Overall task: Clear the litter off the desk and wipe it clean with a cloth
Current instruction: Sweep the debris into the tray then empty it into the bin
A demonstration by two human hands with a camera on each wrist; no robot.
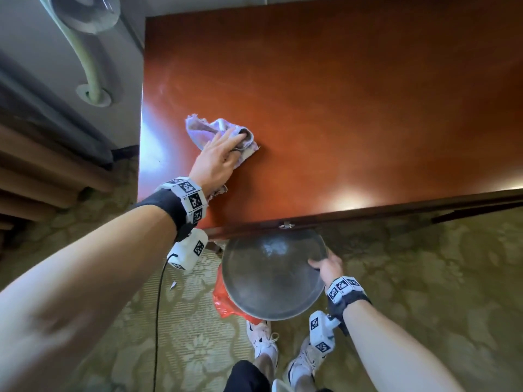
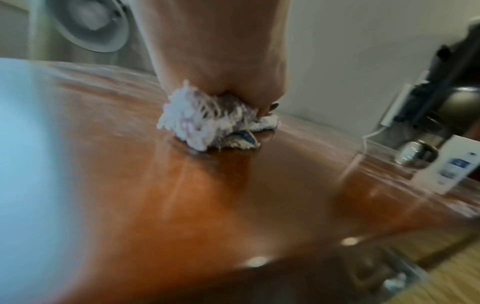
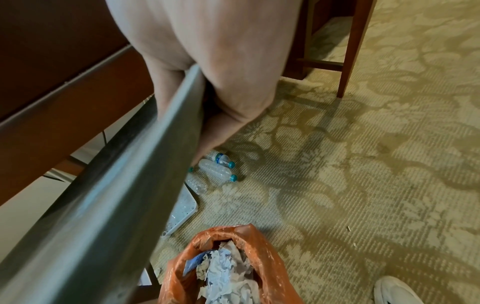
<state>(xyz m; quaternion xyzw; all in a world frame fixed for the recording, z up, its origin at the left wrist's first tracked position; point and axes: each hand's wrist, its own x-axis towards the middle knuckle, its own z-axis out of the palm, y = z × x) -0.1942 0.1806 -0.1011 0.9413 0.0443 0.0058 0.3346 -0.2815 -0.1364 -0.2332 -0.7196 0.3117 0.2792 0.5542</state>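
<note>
Two hands are at work at the desk. The left hand lies flat on the cloth, fingers straight and close together, pressing it onto the wood near the desk's left edge; the left wrist view shows the bunched, frayed cloth squeezed between palm and top. The right hand holds a bowl just below the desk's front edge, thumb hooked over the rim and fingers curled beneath it, as the right wrist view shows with the rim pinched in the hand. Under the bowl stands an orange bag full of torn paper. Three bottles lie together on the carpet beside a white tray. At the desk's far right, blurred, stand a kettle and a white card. White shoes show below the bowl.
</note>
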